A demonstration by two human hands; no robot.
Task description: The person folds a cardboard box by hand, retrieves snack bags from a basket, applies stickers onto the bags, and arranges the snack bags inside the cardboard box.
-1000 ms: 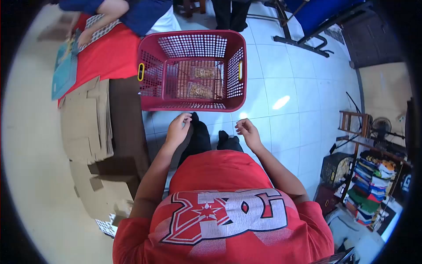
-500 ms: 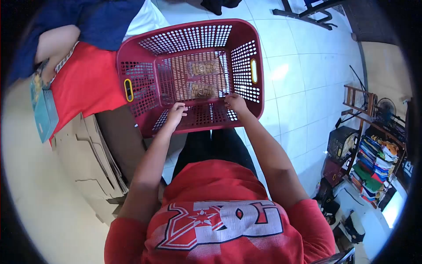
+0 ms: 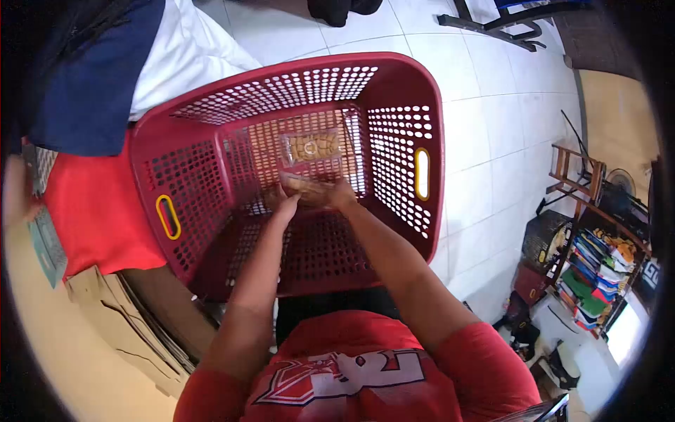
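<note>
Hands [image 3: 342, 195] closer, deeper in basket [image 3: 316, 246]

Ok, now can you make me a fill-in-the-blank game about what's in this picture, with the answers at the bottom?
1. The handle rims on the basket are coloured ____.
2. Behind its printed design, the shirt is coloured ____.
3. With no gloves on, the left hand and the right hand at the nearer packet are ____.

Missing words: yellow; red; bare.
</note>
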